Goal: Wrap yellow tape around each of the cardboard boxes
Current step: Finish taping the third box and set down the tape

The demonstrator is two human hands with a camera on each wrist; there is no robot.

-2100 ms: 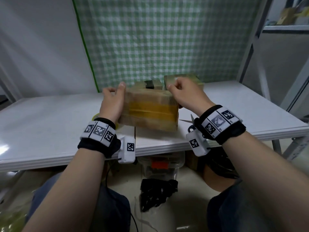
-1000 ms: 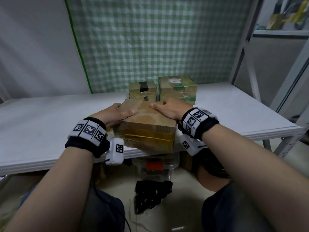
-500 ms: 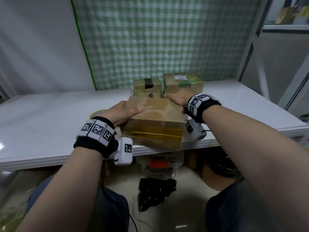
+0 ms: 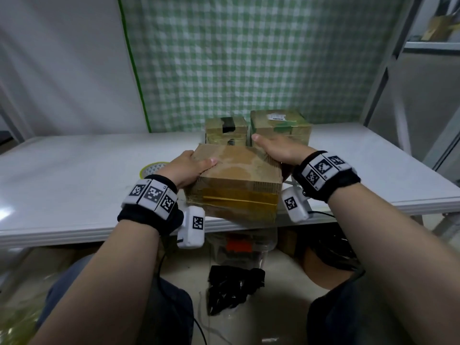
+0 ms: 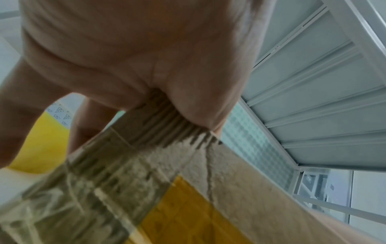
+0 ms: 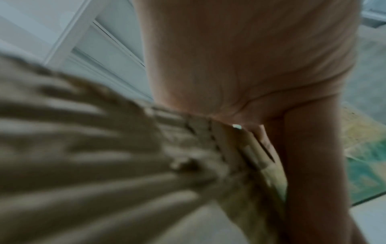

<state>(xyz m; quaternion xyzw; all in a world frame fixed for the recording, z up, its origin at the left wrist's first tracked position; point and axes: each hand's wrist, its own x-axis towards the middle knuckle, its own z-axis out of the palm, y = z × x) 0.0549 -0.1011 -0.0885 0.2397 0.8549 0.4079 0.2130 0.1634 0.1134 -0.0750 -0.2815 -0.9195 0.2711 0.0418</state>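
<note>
A brown cardboard box (image 4: pixel 239 168) sits at the table's front edge, overhanging it, with a band of yellow tape (image 4: pixel 239 199) across its near face. My left hand (image 4: pixel 189 168) grips its left side, thumb on top. My right hand (image 4: pixel 278 148) grips the far right corner, thumb on the top edge. The left wrist view shows the box (image 5: pixel 208 173) with a tape strip (image 5: pixel 188 206) under my palm (image 5: pixel 146 66). In the right wrist view my right hand (image 6: pixel 250 66) lies against the box's corrugated edge (image 6: pixel 104 156). The yellow tape roll (image 4: pixel 151 169) lies just left of my left hand.
Two smaller taped boxes stand side by side behind the held one, one with a black patch (image 4: pixel 225 131) and one with a white label (image 4: pixel 281 125). The white table (image 4: pixel 74 175) stretches to both sides. A metal shelf frame (image 4: pixel 388 83) stands at the right.
The box has come down from a raised, tilted hold to lie flat with its plain top up. My right hand has slid from the top to the far right corner.
</note>
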